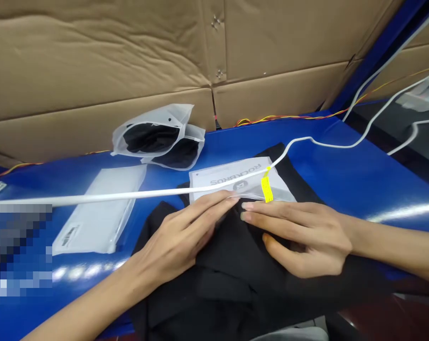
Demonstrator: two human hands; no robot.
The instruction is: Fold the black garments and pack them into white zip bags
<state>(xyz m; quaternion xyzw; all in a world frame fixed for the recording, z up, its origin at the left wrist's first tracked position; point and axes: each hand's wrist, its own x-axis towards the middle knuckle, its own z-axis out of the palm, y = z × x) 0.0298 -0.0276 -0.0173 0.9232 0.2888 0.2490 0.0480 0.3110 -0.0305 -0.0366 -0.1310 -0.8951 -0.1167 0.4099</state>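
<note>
Black fabric (228,284) lies across the blue table's front edge and hangs toward me. On its upper part rests a translucent bag (225,175) with ROCKBROS print, upside down to me. My left hand (186,232) lies at the bag's near edge, fingers together on the fabric; its thumb is hidden. My right hand (303,237) rests on the fabric to the right, fingers extended and thumb apart, its fingertips close to the left hand's. A yellow tag (267,188) hangs by the right fingers, from a white cable (157,192) crossing over the bag.
Two frosted bags with black contents (154,137) lie at the back of the blue table (328,166). A flat frosted bag (101,213) with a label lies at the left. Cardboard (129,57) lines the back, with coloured wires along its foot.
</note>
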